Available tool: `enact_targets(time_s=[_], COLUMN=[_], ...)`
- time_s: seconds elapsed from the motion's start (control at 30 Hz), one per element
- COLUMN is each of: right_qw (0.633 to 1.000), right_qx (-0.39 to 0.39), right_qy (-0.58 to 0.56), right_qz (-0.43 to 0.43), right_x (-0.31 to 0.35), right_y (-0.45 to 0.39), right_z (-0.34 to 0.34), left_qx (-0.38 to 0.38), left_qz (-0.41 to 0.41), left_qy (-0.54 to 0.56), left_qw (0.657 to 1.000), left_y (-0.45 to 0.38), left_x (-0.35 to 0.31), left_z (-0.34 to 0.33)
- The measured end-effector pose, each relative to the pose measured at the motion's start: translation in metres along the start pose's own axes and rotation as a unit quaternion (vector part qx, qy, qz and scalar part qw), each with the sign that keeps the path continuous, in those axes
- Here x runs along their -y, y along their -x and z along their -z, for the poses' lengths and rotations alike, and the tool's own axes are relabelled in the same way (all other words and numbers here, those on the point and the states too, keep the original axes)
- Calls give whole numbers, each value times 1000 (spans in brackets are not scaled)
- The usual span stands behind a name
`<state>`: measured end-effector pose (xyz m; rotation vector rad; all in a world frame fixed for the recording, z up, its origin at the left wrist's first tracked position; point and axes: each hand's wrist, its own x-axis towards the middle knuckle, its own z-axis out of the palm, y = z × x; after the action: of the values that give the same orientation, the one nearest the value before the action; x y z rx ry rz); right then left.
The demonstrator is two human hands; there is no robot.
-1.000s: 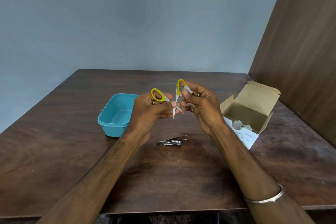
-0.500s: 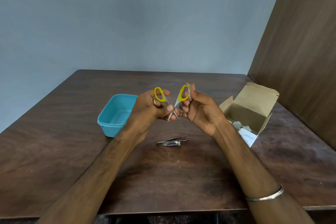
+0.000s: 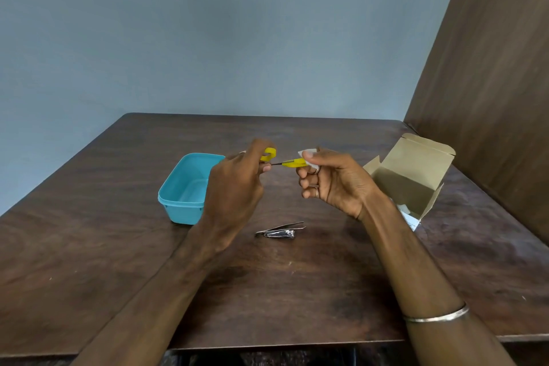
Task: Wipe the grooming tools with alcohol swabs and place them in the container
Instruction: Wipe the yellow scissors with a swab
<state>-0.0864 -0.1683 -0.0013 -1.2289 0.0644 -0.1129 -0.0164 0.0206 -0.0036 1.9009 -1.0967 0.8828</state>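
Observation:
Small scissors with yellow handles [image 3: 292, 162] hang in the air between my hands, above the middle of the brown table [image 3: 297, 291]. My left hand [image 3: 234, 187] grips the scissors at one handle loop, its fingers curled round them. My right hand [image 3: 332, 181] pinches a white alcohol swab [image 3: 306, 156] against the other yellow handle. The blades are hidden behind my left hand. A metal nail clipper [image 3: 280, 234] and thin tweezers [image 3: 285, 227] lie together on the table below my hands. The turquoise container [image 3: 184, 187] stands just left of my left hand; what shows of its inside holds nothing.
An open cardboard box [image 3: 413, 175] with white swab packets inside stands at the right. A dark wooden panel [image 3: 490, 83] rises behind it along the table's right side. A grey wall backs the table.
The scissors have turned from upright with spread handles to lying roughly level. My left hand rolled over so its back faces me, and my right hand's swab moved onto a handle.

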Motion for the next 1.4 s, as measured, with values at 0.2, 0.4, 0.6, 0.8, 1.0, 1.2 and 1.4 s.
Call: enact_targets(time_s=[0.2,0.4,0.6,0.8,1.0,1.2,1.4], right_qw=[999,999,997,996,998,993,989], right_qx=[-26,-5,9,-14,-57,-59,-65], right_qy=[28,43,61,68,-10,-75,-50], right_qz=[-17,-24,-49,-50,-15,75,121], right_x=[-6,-7,-8,-7,-5,-11,-15], right_y=[-5,-3,0,-1,-2,-6,-8], right_z=[-4,-7,-9,-8,-7,-10,-14], left_qx=[-22,-39,-18,-33,-18,2,62], left_qz=[-74,-156,-192,-167,-52,147,187], left_qy=[-96,-83,-68,-69,-45,94,149], left_qw=[992,983,979,983,997,985,969], left_y=[1,2,4,4,4,4,5], left_x=[6,13,12,12,9,10,12], left_z=[3,2,2,1,-2,-10,-18])
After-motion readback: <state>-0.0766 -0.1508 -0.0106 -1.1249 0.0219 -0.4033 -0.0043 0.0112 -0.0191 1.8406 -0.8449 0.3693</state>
